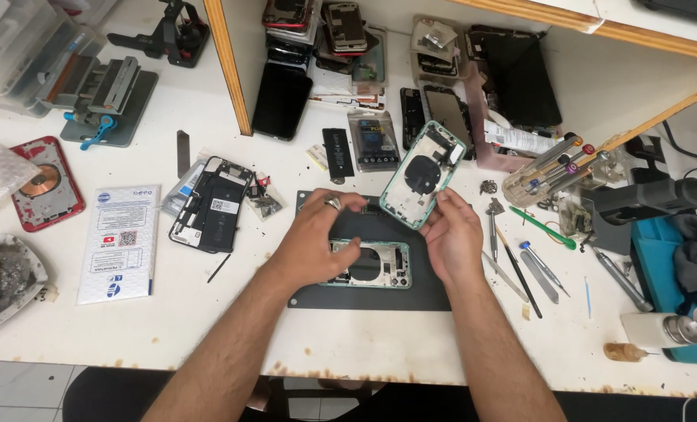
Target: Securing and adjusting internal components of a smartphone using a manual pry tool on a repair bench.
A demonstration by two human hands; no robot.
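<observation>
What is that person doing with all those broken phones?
A person is working on opened phones at a cluttered white bench. The right hand holds up a tilted mint-green phone back housing with a black round coil inside. The left hand rests on a second green phone frame lying on a dark mat. Screwdrivers lie to the right, and another opened phone lies to the left.

Two hands, left (317, 234) and right (452, 238), work over two green phone housings, one raised (422, 173) and one lying flat (370, 264). One red phone back (45, 184) lies at the far left, with one opened black phone (212, 205) on the white table (169, 320).
</observation>
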